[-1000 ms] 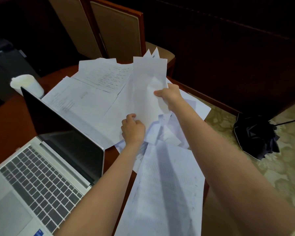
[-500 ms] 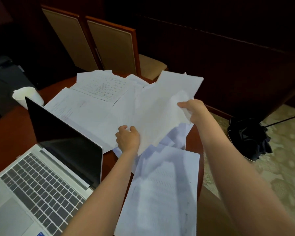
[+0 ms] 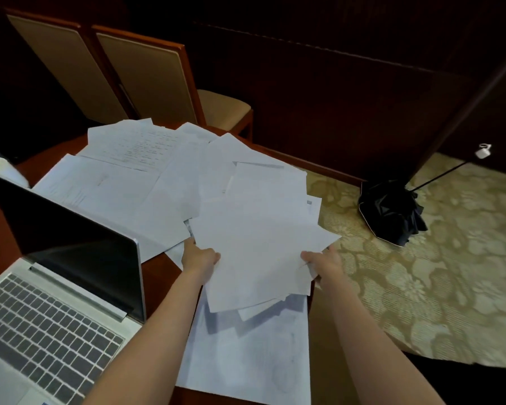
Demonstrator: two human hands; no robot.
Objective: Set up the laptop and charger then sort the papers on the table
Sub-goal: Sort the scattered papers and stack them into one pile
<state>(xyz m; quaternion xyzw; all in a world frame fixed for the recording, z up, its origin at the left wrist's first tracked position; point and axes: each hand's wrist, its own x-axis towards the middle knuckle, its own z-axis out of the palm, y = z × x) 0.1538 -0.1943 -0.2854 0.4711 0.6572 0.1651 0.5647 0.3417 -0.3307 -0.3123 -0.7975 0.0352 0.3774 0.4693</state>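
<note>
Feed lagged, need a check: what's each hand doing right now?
Left hand: gripping the left edge of the paper stack.
Right hand: gripping the same stack's right edge.

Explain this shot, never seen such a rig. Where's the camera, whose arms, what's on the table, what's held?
No robot here: a person works with bare hands. One wide-angle camera worn on the head looks forward and down, so the two arms reaching in from below are the wearer's own. On the reddish table stands an open laptop, screen dark, at the left, with a white paper cup behind it. Loose sheets are spread over the far side, and one large sheet lies near the front edge. The left hand and right hand each grip one side of a bundle of papers, apparently lifted off the table. Two chairs stand beyond; a black umbrella lies on the carpet.
</note>
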